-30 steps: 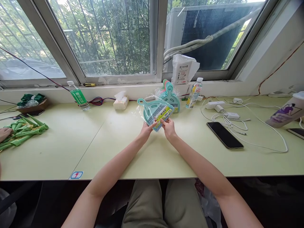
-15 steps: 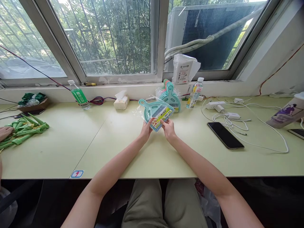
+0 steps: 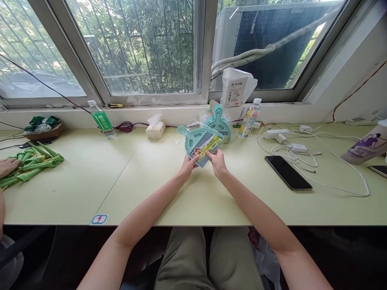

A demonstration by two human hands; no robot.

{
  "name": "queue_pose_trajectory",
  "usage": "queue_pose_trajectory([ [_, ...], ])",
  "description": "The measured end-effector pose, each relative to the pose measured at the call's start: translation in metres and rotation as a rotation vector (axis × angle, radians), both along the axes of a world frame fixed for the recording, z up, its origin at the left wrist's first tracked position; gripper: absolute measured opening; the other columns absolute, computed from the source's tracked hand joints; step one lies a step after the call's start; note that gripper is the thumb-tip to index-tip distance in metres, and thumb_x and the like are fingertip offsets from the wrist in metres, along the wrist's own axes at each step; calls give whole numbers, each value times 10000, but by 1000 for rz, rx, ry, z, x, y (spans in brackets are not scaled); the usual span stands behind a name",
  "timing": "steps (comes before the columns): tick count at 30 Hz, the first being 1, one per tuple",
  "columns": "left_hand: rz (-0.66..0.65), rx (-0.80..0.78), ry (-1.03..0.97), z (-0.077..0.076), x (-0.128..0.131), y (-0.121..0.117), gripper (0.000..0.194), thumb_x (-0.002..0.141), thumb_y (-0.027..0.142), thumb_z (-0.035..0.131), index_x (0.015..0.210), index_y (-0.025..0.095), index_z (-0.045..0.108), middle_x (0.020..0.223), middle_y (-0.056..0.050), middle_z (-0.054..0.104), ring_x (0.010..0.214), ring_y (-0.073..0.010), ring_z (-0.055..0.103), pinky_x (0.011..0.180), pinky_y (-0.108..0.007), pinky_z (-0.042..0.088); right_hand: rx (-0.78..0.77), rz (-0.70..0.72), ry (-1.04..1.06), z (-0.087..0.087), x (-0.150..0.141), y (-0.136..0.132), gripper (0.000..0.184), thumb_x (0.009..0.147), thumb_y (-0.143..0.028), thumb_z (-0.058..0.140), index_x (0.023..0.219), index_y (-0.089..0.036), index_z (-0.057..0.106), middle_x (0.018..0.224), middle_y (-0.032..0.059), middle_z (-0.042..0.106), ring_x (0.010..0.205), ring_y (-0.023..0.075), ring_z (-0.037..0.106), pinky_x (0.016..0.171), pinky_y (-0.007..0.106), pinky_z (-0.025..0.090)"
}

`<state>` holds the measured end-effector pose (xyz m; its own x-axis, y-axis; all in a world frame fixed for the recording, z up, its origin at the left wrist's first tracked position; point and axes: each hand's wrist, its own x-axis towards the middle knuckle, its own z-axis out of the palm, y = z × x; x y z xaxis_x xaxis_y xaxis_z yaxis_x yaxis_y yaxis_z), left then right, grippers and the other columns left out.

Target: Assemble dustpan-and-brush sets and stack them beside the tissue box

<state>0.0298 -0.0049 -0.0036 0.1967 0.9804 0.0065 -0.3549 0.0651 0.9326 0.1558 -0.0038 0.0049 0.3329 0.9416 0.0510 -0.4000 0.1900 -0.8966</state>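
Teal dustpan set [image 3: 199, 144], plastic-wrapped: pinched at its lower edge by left hand [image 3: 188, 166] and right hand [image 3: 217, 162], above table [image 3: 187, 201].

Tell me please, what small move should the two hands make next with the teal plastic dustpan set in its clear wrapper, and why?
Probably pull the wrapper's near edge apart. The left hand and right hand both pinch the near edge of the teal plastic dustpan set in its clear wrapper, held just above the pale green table, and the wrapper looks unopened.

Glossy clear wrap covers the smooth plastic dustpan set [image 3: 200, 145].
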Motion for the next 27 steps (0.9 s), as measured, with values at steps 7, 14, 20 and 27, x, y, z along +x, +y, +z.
queue_pose_trajectory([
  [7,-13,131,90,10,-6,-2,541,720,445,743,1151,207,518,1204,-92,640,964,-217,655,786,-382,556,-17,187,-25,5,16,8,422,536,-188,846,878,-202,600,945,41,726,963,228,674,913,399,547],
  [14,16,145,132,16,-5,-6,597,719,428,736,1207,217,464,1215,-94,634,999,-236,648,745,-362,568,-61,140,10,7,11,4,397,575,-176,838,890,-206,599,972,42,727,1019,230,668,944,398,546],
  [20,-89,90,145,11,-3,-9,598,782,450,674,1281,235,423,1298,-110,592,1029,-251,659,805,-409,560,-47,77,92,5,7,0,398,578,-173,832,892,-202,589,950,45,727,1000,238,679,878,383,585],
  [27,-251,-39,3,-1,5,0,611,789,559,641,1295,267,462,1337,-112,572,1189,-289,575,875,-425,538,-25,40,147,6,11,-1,434,600,-114,788,973,-211,589,999,51,721,1021,243,676,895,407,582],
])
